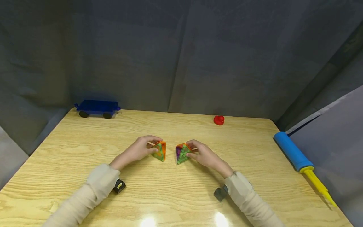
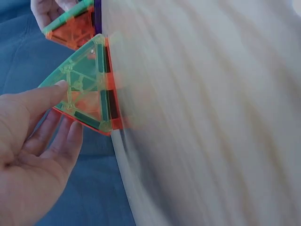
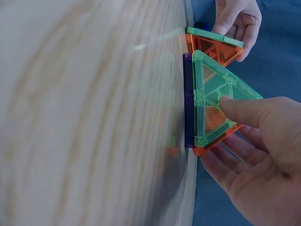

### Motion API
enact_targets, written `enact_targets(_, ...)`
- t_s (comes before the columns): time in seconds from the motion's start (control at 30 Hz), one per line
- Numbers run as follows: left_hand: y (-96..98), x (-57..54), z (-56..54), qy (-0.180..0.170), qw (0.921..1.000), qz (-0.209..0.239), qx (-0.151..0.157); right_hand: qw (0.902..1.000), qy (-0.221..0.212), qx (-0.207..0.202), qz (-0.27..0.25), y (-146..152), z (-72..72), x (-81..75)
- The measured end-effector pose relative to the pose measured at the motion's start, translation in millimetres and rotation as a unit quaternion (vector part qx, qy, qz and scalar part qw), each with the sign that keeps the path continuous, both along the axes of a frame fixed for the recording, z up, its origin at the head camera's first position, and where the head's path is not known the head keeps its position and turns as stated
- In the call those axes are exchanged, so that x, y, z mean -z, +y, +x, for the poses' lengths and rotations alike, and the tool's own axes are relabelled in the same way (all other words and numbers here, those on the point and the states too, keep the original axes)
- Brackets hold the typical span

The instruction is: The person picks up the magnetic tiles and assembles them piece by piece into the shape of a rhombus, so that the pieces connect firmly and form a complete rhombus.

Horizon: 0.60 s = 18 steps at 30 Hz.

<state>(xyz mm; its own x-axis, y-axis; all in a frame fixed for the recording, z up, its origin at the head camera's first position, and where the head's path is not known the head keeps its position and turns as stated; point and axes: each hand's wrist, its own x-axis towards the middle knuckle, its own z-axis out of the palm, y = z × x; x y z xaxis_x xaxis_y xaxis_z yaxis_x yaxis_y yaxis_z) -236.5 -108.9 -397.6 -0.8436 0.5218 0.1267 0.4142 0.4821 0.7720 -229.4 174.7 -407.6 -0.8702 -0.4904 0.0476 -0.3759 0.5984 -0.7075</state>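
Near the middle of the table, my left hand (image 1: 140, 148) pinches a small piece made of green and orange see-through triangular magnetic tiles (image 1: 160, 151), thumb on the green face. Opposite it, my right hand (image 1: 206, 155) grips a similar piece of green, orange and purple magnetic tiles (image 1: 182, 154). In the left wrist view, the left-hand tiles (image 2: 87, 87) stand at the table surface, fingers behind them. The purple tile (image 3: 188, 100) lies along the table side of the right-hand piece in the right wrist view. A small gap separates the two pieces in the head view.
A dark blue wheeled wagon base (image 1: 97, 107) stands at the back left corner. Towards the back right lies a small red object (image 1: 219, 120). A blue and yellow hand pump (image 1: 295, 153) lies along the right edge. Dark curtains (image 1: 181, 56) hang behind the table.
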Motion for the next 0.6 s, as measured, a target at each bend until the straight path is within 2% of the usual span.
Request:
enact_targets(0.2, 8.5, 0.9, 1.3, -0.009, 0.9999, -0.001, 0.009, 1.0000, 0.001, -0.003, -0.001, -1, -1.3, -0.8)
enact_targets(0.6, 18.1, 2.2, -0.2, 0.000, 0.9997, 0.004, 0.025, 0.9999, -0.007, 0.003, 0.010, -8, -5.2, -1.1)
